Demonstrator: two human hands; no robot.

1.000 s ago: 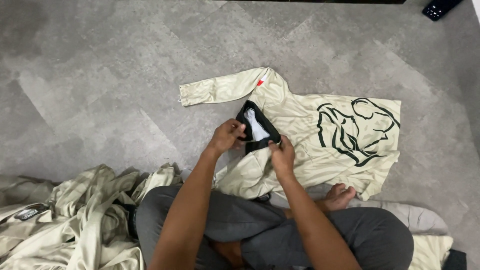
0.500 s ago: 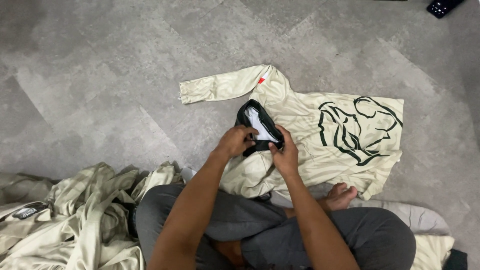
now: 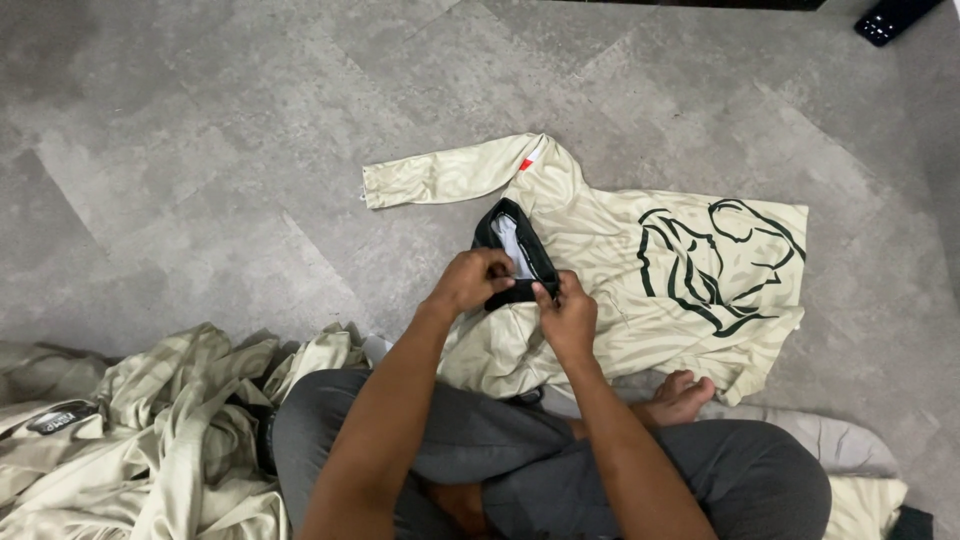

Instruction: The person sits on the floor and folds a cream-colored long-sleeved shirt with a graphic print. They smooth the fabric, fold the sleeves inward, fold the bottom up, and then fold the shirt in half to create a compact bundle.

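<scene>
A cream long-sleeved shirt [image 3: 600, 250] with a dark line drawing on its chest lies spread on the grey floor, one sleeve stretched to the left. Its black collar [image 3: 515, 250] with a white inner label stands up near the middle. My left hand [image 3: 470, 280] grips the lower left side of the collar. My right hand [image 3: 565, 310] pinches the collar's lower right edge. Both hands sit close together over the shirt's neck.
A crumpled pile of similar cream garments [image 3: 150, 430] lies at the lower left beside my crossed legs [image 3: 540, 470] in grey trousers. My bare foot [image 3: 685, 395] rests on the shirt's hem. A dark device [image 3: 890, 18] lies at the top right.
Both hands have stayed on the collar, closing in on its lower edge. The shirt has hardly shifted.
</scene>
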